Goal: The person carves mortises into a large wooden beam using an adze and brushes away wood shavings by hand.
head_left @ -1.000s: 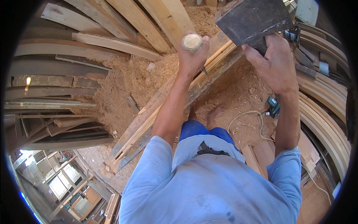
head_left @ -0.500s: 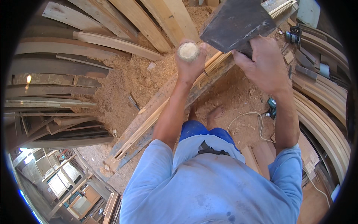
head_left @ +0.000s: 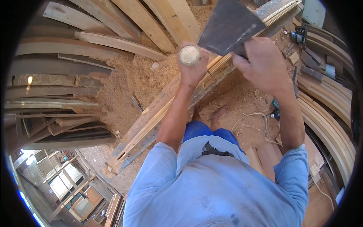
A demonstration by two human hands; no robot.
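My left hand (head_left: 192,72) is closed around a chisel, whose round, pale, frayed handle butt (head_left: 190,55) faces up; its blade is hidden below the hand. It is held over a long pale timber (head_left: 151,124). My right hand (head_left: 264,66) grips the short handle of a dark, block-headed mallet (head_left: 230,28). The mallet head is slightly blurred and hangs just right of and beyond the chisel butt, with its near corner close to my left hand. A thin dark mark or slot shows on the timber by my left wrist.
The timber rests on a wider, worn beam (head_left: 130,145) running diagonally. Boards (head_left: 56,70) are stacked at left, and curved-looking planks (head_left: 325,121) at right. Shavings (head_left: 124,85) cover the floor. A green power tool (head_left: 276,109) and a pale cord (head_left: 247,114) lie near my feet.
The mallet and my right hand have shifted left, bringing the mallet head closer to the chisel. My left hand has barely moved and keeps its grip.
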